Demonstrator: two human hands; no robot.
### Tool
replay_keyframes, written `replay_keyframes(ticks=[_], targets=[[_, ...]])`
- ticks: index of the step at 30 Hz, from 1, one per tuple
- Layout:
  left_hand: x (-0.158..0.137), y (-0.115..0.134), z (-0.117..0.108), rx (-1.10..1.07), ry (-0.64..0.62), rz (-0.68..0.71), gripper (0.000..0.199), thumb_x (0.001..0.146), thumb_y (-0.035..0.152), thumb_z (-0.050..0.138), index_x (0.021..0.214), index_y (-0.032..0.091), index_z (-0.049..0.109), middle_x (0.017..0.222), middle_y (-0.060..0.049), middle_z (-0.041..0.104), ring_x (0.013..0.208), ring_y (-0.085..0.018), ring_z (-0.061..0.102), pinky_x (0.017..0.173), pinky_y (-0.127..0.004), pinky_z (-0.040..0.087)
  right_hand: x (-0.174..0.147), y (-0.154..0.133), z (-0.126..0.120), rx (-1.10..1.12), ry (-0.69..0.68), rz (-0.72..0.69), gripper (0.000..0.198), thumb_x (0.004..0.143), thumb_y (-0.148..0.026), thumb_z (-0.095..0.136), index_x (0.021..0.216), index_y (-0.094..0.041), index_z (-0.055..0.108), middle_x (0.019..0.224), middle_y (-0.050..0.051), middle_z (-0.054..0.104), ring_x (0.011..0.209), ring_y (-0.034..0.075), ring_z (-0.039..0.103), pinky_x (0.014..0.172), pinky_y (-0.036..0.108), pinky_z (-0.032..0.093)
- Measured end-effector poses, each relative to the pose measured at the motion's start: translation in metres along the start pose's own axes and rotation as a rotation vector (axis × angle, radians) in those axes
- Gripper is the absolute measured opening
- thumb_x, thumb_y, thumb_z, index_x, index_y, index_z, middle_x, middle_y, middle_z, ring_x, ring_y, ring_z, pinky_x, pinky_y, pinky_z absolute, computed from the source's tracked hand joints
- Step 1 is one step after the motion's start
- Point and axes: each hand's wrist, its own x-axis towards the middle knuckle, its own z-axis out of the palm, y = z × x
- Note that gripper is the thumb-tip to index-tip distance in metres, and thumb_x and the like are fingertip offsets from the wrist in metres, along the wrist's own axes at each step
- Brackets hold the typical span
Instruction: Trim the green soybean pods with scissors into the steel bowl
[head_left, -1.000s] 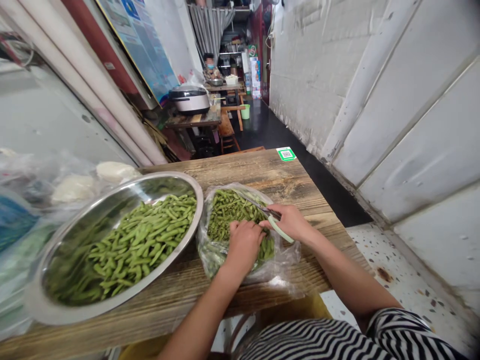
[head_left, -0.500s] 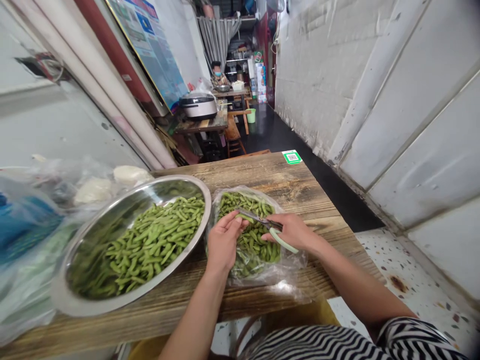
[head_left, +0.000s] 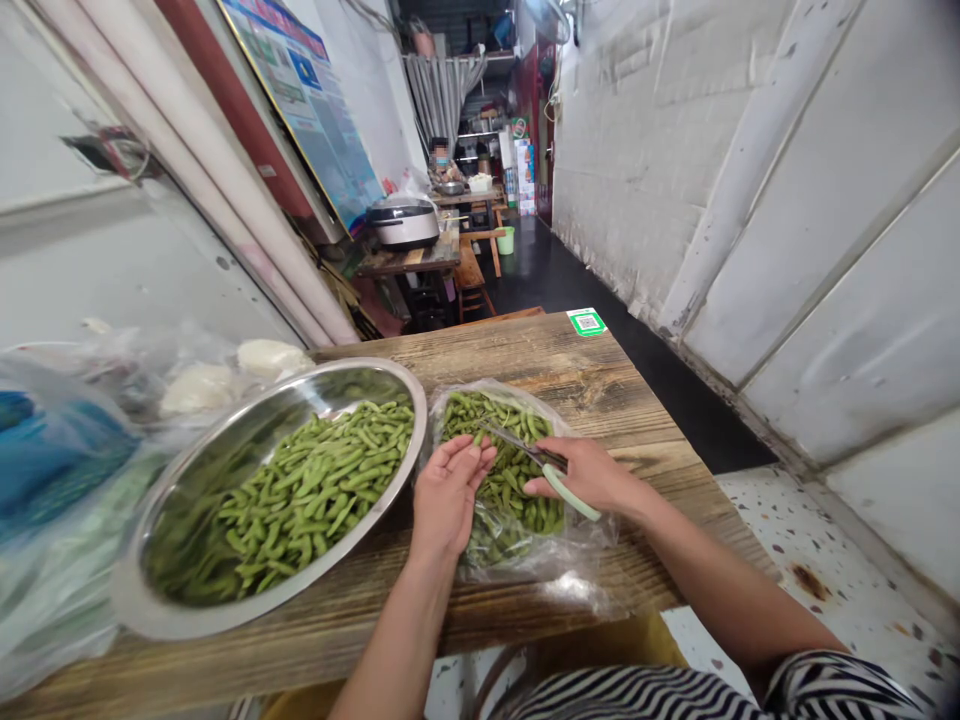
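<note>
My left hand [head_left: 448, 490] is closed, with thumb and fingers pinching a green soybean pod [head_left: 479, 438] over the plastic bag. My right hand [head_left: 589, 475] grips a pair of scissors [head_left: 561, 488] with pale green handles, its blades pointing left toward the pod. Beneath both hands lies the clear plastic bag [head_left: 581, 560], spread open and holding many soybean pods [head_left: 517, 490]. To the left, a wide steel basin [head_left: 169, 500] carries a heap of pods [head_left: 322, 480].
A wooden table [head_left: 622, 400] supports everything, with a green QR-code card [head_left: 586, 321] at its far right corner. Plastic bags [head_left: 67, 480] crowd the left side. Farther back are a white cooker [head_left: 405, 222] on another table and a seated person [head_left: 442, 165].
The left hand has drawn slightly away from the scissor blades, and its pod has turned from lying sideways to pointing more upward. The view has shifted slightly.
</note>
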Motion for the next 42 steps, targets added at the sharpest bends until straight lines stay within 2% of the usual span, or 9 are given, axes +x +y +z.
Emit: replay_keyframes(ticks=[4, 9, 16, 23, 27, 32, 38, 42], targets=[[-0.002, 0.001, 0.001, -0.002, -0.001, -0.016, 0.036, 0.062, 0.022, 0.076, 0.092, 0.013, 0.060, 0.084, -0.006, 0.071, 0.077, -0.014, 0.067, 0.092, -0.036, 0.045, -0.001, -0.001, 0.000, -0.004, -0.003, 0.002, 0.056, 0.067, -0.062, 0.063, 0.103, -0.019, 0.064, 0.069, 0.000, 0.062, 0.059, 0.014, 0.053, 0.052, 0.021, 0.029], [-0.004, -0.001, 0.006, 0.010, 0.014, -0.019, 0.034, 0.059, 0.022, 0.077, 0.087, 0.013, 0.060, 0.075, -0.004, 0.071, 0.073, -0.014, 0.068, 0.088, -0.036, 0.048, -0.002, -0.004, 0.004, 0.034, -0.034, -0.036, 0.052, 0.068, -0.063, 0.062, 0.095, -0.019, 0.066, 0.064, -0.002, 0.058, 0.057, 0.012, 0.049, 0.052, 0.021, 0.029], [-0.009, -0.005, 0.007, 0.089, 0.024, 0.002, 0.036, 0.058, 0.025, 0.077, 0.085, 0.012, 0.057, 0.072, -0.004, 0.070, 0.069, -0.014, 0.067, 0.080, -0.033, 0.050, -0.005, -0.005, 0.013, 0.106, -0.055, -0.037, 0.047, 0.072, -0.062, 0.058, 0.083, -0.017, 0.066, 0.061, -0.002, 0.053, 0.055, 0.010, 0.042, 0.052, 0.021, 0.029], [-0.008, -0.006, 0.004, 0.127, 0.043, -0.050, 0.041, 0.053, 0.027, 0.078, 0.084, 0.012, 0.056, 0.070, -0.004, 0.070, 0.062, -0.013, 0.065, 0.071, -0.028, 0.050, -0.005, -0.002, 0.013, 0.121, -0.075, 0.003, 0.047, 0.068, -0.063, 0.061, 0.074, -0.017, 0.065, 0.057, -0.003, 0.050, 0.054, 0.011, 0.040, 0.051, 0.021, 0.028], [-0.005, -0.004, 0.002, 0.167, 0.068, -0.042, 0.039, 0.053, 0.029, 0.078, 0.083, 0.012, 0.059, 0.066, 0.000, 0.066, 0.057, -0.009, 0.061, 0.065, -0.024, 0.048, -0.003, -0.001, 0.011, 0.119, -0.094, 0.004, 0.046, 0.067, -0.063, 0.062, 0.068, -0.017, 0.063, 0.053, -0.004, 0.046, 0.052, 0.010, 0.040, 0.049, 0.020, 0.027], [-0.002, -0.005, -0.003, 0.207, 0.104, 0.001, 0.033, 0.055, 0.027, 0.077, 0.082, 0.012, 0.064, 0.060, 0.005, 0.059, 0.052, -0.005, 0.052, 0.060, -0.020, 0.045, 0.001, 0.002, 0.009, 0.077, -0.017, 0.020, 0.046, 0.067, -0.063, 0.063, 0.077, -0.018, 0.066, 0.055, -0.004, 0.047, 0.054, 0.011, 0.044, 0.050, 0.020, 0.026], [-0.005, -0.008, -0.002, 0.256, 0.004, 0.109, 0.029, 0.065, 0.034, 0.071, 0.083, 0.014, 0.061, 0.081, -0.004, 0.066, 0.075, -0.015, 0.064, 0.067, -0.027, 0.050, 0.001, 0.002, 0.008, 0.094, 0.001, -0.024, 0.045, 0.069, -0.062, 0.062, 0.084, -0.020, 0.067, 0.059, -0.003, 0.051, 0.056, 0.011, 0.045, 0.051, 0.020, 0.026], [-0.003, -0.008, -0.006, 0.376, -0.008, 0.137, 0.029, 0.066, 0.034, 0.070, 0.086, 0.013, 0.061, 0.073, -0.002, 0.065, 0.057, -0.010, 0.058, 0.055, -0.022, 0.045, -0.001, -0.001, 0.006, 0.082, -0.026, -0.027, 0.047, 0.069, -0.062, 0.062, 0.088, -0.019, 0.067, 0.061, -0.002, 0.054, 0.057, 0.012, 0.046, 0.051, 0.020, 0.027]])
